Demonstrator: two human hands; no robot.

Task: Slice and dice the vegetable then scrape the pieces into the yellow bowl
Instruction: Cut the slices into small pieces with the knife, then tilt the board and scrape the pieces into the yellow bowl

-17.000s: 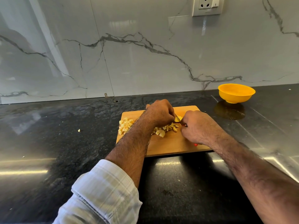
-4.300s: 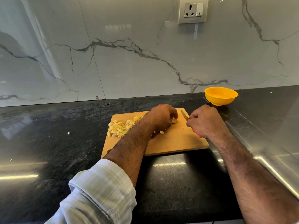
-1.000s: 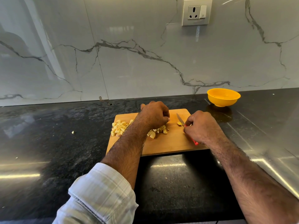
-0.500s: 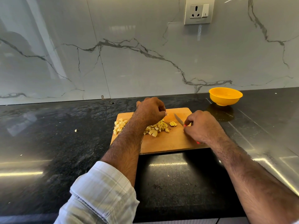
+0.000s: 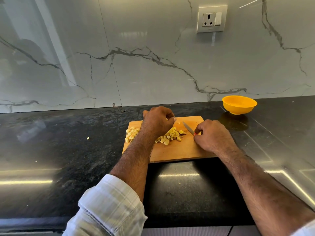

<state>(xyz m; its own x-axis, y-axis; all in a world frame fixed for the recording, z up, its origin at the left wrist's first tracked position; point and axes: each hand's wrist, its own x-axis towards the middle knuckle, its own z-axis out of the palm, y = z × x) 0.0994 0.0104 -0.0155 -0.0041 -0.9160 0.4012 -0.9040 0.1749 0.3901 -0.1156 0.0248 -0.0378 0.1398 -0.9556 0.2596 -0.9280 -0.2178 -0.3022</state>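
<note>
A wooden cutting board (image 5: 179, 152) lies on the black counter. Pale yellow diced pieces (image 5: 170, 136) are heaped in its middle, and a second small pile (image 5: 131, 134) sits at its left edge. One stray bit (image 5: 178, 123) lies near the board's far edge. My right hand (image 5: 213, 136) grips the red handle of a small knife (image 5: 188, 127), whose blade points up-left over the board. My left hand (image 5: 157, 122) hovers over the pile with fingers curled; whether it pinches a piece is hidden. The yellow bowl (image 5: 239, 104) stands at the back right, looking empty.
A marble backsplash with a wall socket (image 5: 211, 18) rises behind the counter. A loose vegetable bit (image 5: 88, 138) lies on the counter left of the board. The counter's front edge runs just below my forearms.
My left hand has lifted away from the diced pile toward the board's far edge. The knife blade has drawn slightly right, clear of the pieces.
</note>
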